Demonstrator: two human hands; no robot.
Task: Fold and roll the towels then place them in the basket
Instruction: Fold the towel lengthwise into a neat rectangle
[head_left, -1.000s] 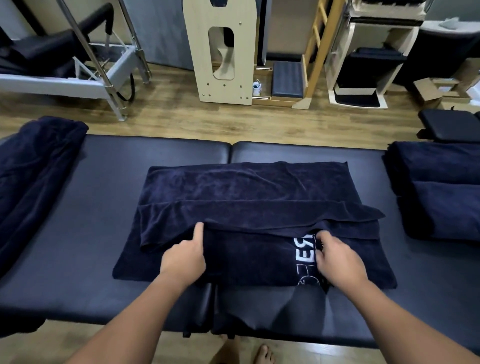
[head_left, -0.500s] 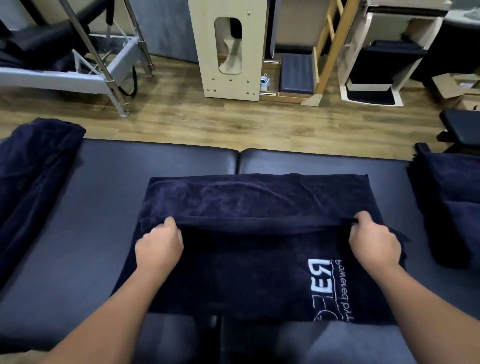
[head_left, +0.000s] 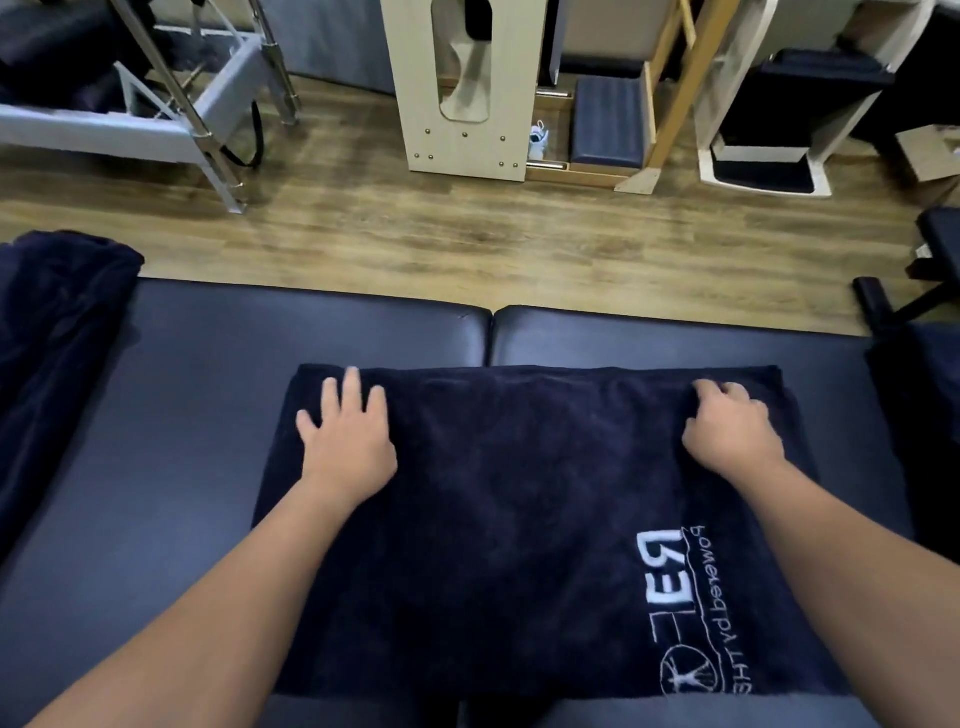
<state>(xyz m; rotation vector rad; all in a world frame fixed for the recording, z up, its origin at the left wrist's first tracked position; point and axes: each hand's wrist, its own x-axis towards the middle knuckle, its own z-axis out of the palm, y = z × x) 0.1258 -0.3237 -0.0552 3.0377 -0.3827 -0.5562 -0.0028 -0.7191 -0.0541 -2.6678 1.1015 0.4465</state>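
A navy towel with a white logo at its near right lies folded flat on the black padded table. My left hand rests flat on the towel's far left corner, fingers spread and straight. At the far right corner, my right hand has its fingers curled down over the folded layer, holding it. No basket is in view.
More dark towels lie heaped at the table's left end, and others show at the right edge. Beyond the table is wooden floor, with a metal frame at far left and wooden exercise equipment behind.
Both hands carried the near layer of the towel away from me to its far edge, completing the fold. My left hand has let go and now lies flat.
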